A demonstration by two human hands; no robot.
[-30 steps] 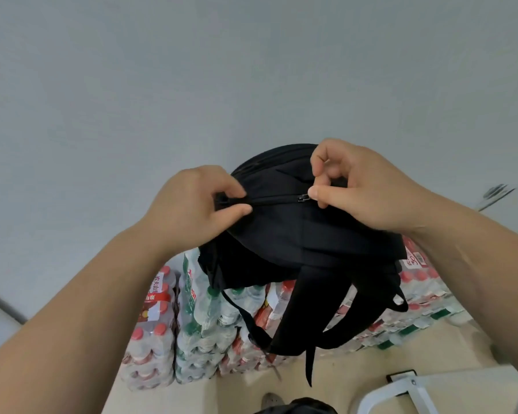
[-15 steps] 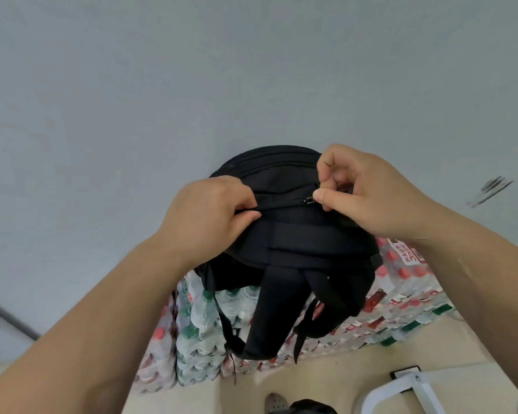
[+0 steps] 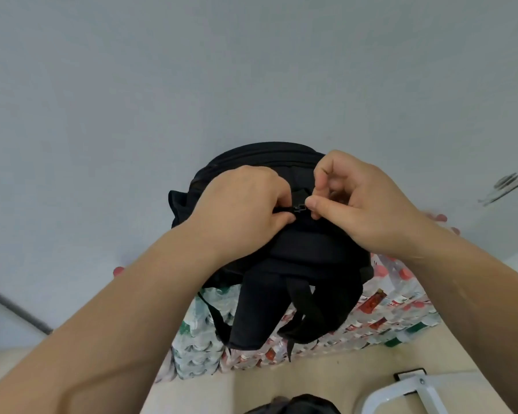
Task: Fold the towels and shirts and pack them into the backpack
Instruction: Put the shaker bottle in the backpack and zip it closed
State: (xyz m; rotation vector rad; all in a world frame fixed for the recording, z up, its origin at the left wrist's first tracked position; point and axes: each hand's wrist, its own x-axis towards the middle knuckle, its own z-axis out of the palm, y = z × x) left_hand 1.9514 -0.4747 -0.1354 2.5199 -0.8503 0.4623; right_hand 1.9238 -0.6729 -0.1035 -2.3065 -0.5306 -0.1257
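Black backpack (image 3: 296, 255) is hanging in mid-air between both hands, straps dangling over stacked water-bottle packs (image 3: 386, 312). Left hand (image 3: 243, 210) is gripping top fabric just beside the zipper slider (image 3: 299, 208); right hand (image 3: 359, 204) is pinching the slider's pull. Wall (image 3: 251, 70) is filling the background.

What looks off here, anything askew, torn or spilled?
Nothing stands out. The left hand grips the black backpack beside its zipper slider, the right hand pinches at the slider, the straps hang down, and the bottle packs behind sit stacked.
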